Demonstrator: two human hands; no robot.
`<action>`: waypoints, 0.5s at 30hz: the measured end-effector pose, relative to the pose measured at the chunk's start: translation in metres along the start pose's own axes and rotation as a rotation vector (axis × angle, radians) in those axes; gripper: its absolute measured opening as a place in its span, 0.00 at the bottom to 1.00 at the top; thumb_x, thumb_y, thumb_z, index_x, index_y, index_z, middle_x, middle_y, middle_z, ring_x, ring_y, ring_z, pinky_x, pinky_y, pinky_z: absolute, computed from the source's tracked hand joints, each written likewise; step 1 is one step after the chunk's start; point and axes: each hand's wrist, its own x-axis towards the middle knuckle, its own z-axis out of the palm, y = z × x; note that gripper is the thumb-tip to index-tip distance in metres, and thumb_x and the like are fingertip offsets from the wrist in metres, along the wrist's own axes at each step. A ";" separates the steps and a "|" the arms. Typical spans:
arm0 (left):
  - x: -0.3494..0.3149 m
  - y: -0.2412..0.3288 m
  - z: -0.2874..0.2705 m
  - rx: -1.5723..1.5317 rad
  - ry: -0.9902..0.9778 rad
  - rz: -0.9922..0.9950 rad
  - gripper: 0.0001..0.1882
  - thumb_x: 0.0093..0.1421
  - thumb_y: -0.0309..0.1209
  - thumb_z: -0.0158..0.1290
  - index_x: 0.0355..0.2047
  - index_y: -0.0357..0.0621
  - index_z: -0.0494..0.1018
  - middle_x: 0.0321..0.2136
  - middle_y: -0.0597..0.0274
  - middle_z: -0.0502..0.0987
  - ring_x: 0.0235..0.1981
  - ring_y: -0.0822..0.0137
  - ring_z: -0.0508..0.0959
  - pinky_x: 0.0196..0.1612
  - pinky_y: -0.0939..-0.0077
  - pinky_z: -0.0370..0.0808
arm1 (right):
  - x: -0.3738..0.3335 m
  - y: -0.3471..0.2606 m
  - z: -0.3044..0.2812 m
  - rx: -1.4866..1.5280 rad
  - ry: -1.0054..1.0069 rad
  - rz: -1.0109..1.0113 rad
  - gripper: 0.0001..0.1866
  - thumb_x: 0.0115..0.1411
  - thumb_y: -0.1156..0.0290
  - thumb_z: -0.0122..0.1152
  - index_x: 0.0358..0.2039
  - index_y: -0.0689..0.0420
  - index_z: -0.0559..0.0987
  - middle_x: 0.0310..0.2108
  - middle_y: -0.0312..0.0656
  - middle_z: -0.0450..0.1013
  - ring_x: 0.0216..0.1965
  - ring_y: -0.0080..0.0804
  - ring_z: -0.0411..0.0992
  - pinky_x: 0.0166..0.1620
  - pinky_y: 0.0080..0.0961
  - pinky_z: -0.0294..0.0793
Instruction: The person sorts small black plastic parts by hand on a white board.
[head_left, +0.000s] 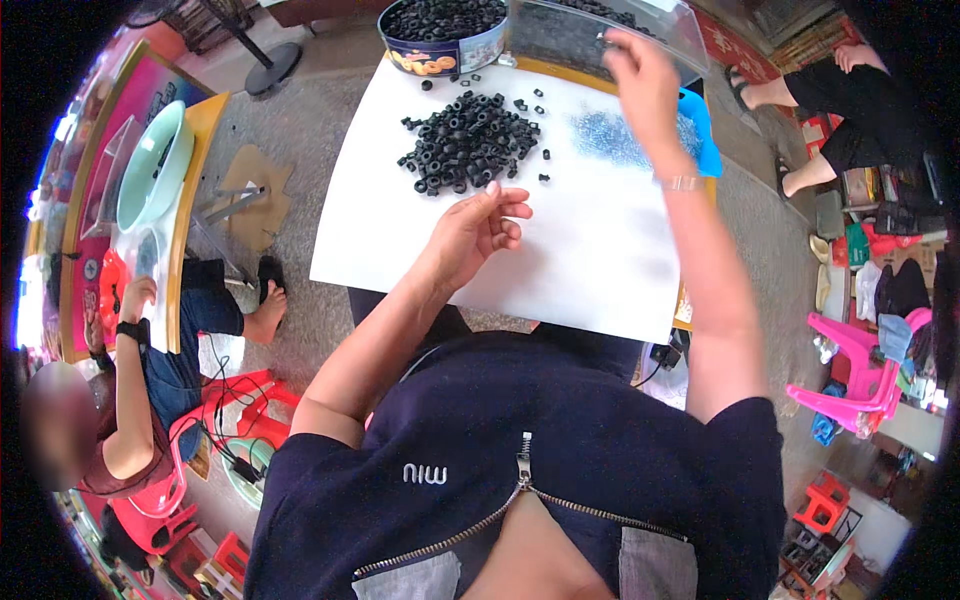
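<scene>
A heap of small black ring-like plastic parts (470, 145) lies on a white sheet (580, 250) that covers the table before me. Just below its near edge is my left hand (478, 235), palm turned partly up. Its fingers are loosely bent and apart, with nothing visible in them. My right hand (645, 85) is raised over the near side of a clear plastic bin (690, 35) with black parts inside. Thumb and fingertips pinch together there, and something tiny shows at their tips, too small to name. Scattered silvery small pieces (610, 138) lie below the right hand.
A round blue tin (445, 55) full of black parts stands at the far edge. A bright blue tray (700, 125) sits beyond my right wrist. At left, another person (130, 430) works at a table with a pale green basin (158, 165). Someone's legs (815, 130) show at right.
</scene>
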 end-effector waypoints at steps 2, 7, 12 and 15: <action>0.005 -0.002 -0.013 -0.083 0.008 -0.018 0.25 0.67 0.46 0.38 0.48 0.35 0.68 0.36 0.60 0.74 0.30 0.70 0.72 0.36 0.77 0.72 | 0.048 0.035 0.004 -0.186 0.069 -0.060 0.10 0.53 0.70 0.59 0.38 0.55 0.79 0.32 0.42 0.74 0.34 0.33 0.72 0.41 0.27 0.70; 0.003 -0.006 -0.035 -0.232 0.001 0.031 0.23 0.67 0.44 0.40 0.49 0.35 0.66 0.37 0.61 0.73 0.31 0.70 0.72 0.37 0.77 0.72 | 0.050 0.021 0.031 -0.244 -0.016 -0.138 0.13 0.51 0.71 0.58 0.38 0.59 0.77 0.34 0.48 0.73 0.38 0.44 0.70 0.44 0.35 0.69; 0.004 -0.005 -0.031 -0.195 -0.130 0.029 0.21 0.65 0.40 0.43 0.49 0.35 0.66 0.37 0.60 0.72 0.32 0.71 0.72 0.38 0.77 0.72 | -0.046 -0.027 0.060 0.101 -0.383 -0.018 0.09 0.49 0.71 0.61 0.32 0.57 0.79 0.28 0.43 0.74 0.34 0.41 0.70 0.39 0.35 0.68; 0.002 -0.004 -0.031 -0.191 -0.118 0.029 0.20 0.65 0.39 0.43 0.49 0.36 0.66 0.37 0.60 0.72 0.31 0.71 0.72 0.38 0.77 0.72 | -0.068 -0.037 0.077 0.024 -0.459 0.014 0.10 0.49 0.71 0.62 0.34 0.58 0.78 0.28 0.40 0.72 0.33 0.36 0.69 0.38 0.31 0.69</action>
